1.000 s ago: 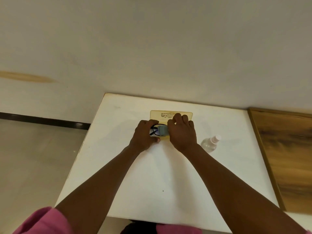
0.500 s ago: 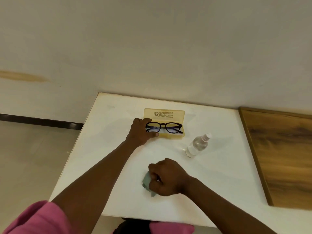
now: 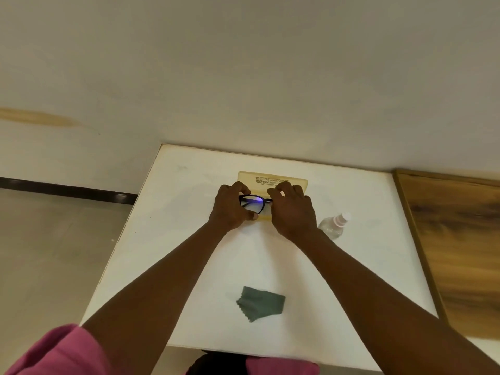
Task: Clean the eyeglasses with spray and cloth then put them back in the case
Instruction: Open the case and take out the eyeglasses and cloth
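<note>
At the centre of the frame, your left hand (image 3: 231,207) and right hand (image 3: 293,209) each pinch an end of the black eyeglasses (image 3: 253,203), holding them over the open yellow case (image 3: 273,180) on the white table (image 3: 189,239). Your hands hide the case's tray. The clear spray bottle (image 3: 334,226) lies just right of your right hand, and the grey-green cloth (image 3: 259,307) sits crumpled at lower centre.

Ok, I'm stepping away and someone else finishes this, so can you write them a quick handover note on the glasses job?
Left hand and right hand both hold the black-framed eyeglasses over the open yellow plastic case.
Grey-green cleaning cloth lies let go on the white table, near edge.
Clear spray bottle lies right of the hands.
Done, apparently: wiping.
Left: seat the glasses in the case, close it.
</note>
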